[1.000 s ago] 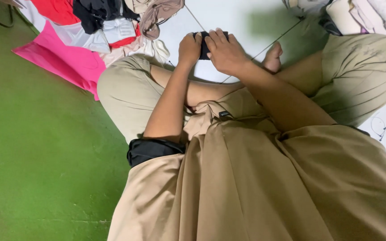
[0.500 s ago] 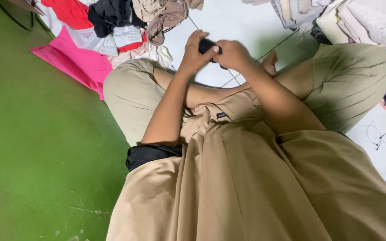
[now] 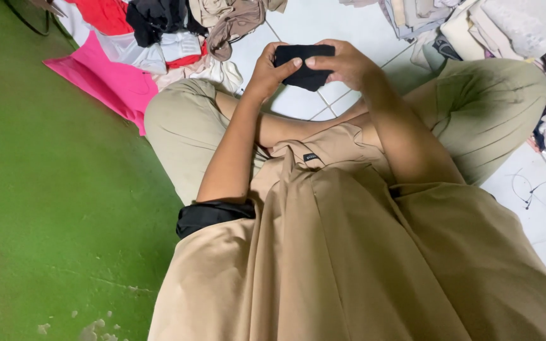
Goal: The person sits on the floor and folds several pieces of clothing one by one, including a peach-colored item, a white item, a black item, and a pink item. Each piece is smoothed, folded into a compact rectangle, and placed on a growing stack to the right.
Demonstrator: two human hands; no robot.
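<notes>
Compared with the earlier frames, the small black cloth [image 3: 304, 65] now shows more fully between the two hands, spread wider than the dark sliver seen half a second ago, and the hands sit a little higher and more central in the frame. The left hand [image 3: 266, 69] is closed on the left edge of the black cloth with its thumb laid on top, and the right hand [image 3: 345, 63] grips the right edge, thumb pressed on the upper face. The cloth is held in the air in the upper middle of the frame, above the white tiled floor [image 3: 323, 25] and between the folded knees in pale khaki trousers [image 3: 178, 126]. The person sits cross-legged on the floor; a green mat [image 3: 52, 202] fills the whole left side. In the upper left lies a heap of clothes [image 3: 159, 31], with a pink garment [image 3: 105, 82] at its lower edge reaching onto the mat. A second pile of pale clothes [image 3: 475, 25] crowds the upper right corner. Bare tile shows between the two piles, just past the hands, and again at the lower right beside the tan skirt [image 3: 361, 265].
</notes>
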